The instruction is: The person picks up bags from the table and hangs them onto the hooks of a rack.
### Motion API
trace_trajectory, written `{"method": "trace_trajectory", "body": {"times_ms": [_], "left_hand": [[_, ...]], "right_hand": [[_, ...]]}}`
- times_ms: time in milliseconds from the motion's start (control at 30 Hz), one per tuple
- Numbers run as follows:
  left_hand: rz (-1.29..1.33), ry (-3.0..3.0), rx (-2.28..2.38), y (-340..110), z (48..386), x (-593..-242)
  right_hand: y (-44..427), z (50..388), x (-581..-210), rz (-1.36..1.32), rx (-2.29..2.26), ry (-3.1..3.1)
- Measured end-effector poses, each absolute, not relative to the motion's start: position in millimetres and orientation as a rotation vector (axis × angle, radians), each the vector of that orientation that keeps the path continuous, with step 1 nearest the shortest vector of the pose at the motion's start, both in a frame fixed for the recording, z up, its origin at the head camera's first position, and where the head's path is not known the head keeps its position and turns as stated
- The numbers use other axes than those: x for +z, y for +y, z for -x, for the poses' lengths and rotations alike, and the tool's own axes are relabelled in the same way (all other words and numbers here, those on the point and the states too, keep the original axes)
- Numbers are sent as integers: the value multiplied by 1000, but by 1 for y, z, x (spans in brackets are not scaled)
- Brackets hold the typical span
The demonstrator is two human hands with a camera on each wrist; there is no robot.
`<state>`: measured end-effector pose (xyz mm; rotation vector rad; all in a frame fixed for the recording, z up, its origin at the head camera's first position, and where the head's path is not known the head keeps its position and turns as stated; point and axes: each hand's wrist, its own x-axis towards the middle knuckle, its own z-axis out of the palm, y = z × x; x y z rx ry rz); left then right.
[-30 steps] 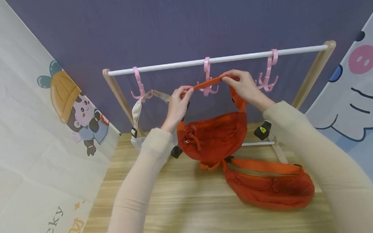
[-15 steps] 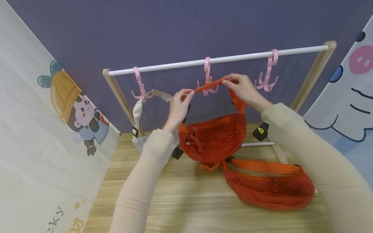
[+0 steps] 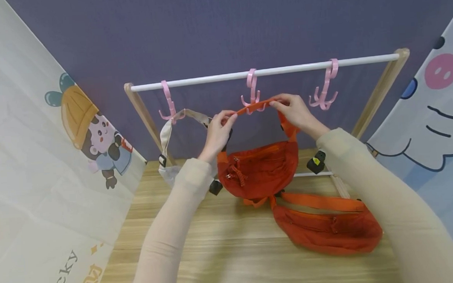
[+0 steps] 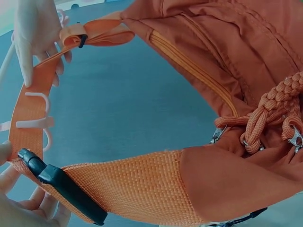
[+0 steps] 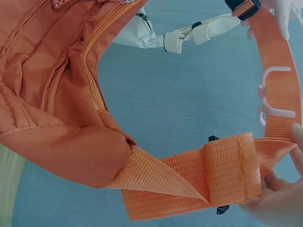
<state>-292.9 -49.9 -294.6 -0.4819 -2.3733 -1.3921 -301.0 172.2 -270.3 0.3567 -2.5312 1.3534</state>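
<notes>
An orange-red bag [image 3: 258, 169] hangs by its strap [image 3: 253, 107] between both hands. The left hand [image 3: 217, 133] pinches the strap's left part and the right hand [image 3: 296, 112] pinches its right part. Between them the stretched strap lies across the prongs of the middle pink hook [image 3: 252, 86]. In the left wrist view, white-looking prongs [image 4: 35, 123] show in front of the strap, near a black buckle [image 4: 71, 189]. The right wrist view shows prongs [image 5: 279, 112] against the strap [image 5: 279, 56] too.
A white bag [image 3: 167, 134] hangs from the left pink hook [image 3: 168, 102]. The right pink hook [image 3: 325, 87] hangs on the white rail [image 3: 288, 70]. A second orange-red bag [image 3: 331, 234] lies on the wooden surface [image 3: 225, 261] at lower right.
Both hands have lowered slightly, bringing the strap down to the middle hook's prongs. The held bag has shifted slightly down.
</notes>
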Motion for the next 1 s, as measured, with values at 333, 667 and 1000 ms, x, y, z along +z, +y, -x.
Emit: {"method": "trace_trajectory", "body": {"times_ms": [333, 667, 1000], "left_hand": [[509, -2367, -1441, -46, 291, -302], [498, -2358, -1520, -45, 290, -311], [524, -2326, -1554, -45, 287, -319]], "right_hand": [[172, 301, -280, -350, 1350, -2570], [168, 301, -290, -372, 1340, -2545], [160, 297, -294, -430, 1214, -2608]]}}
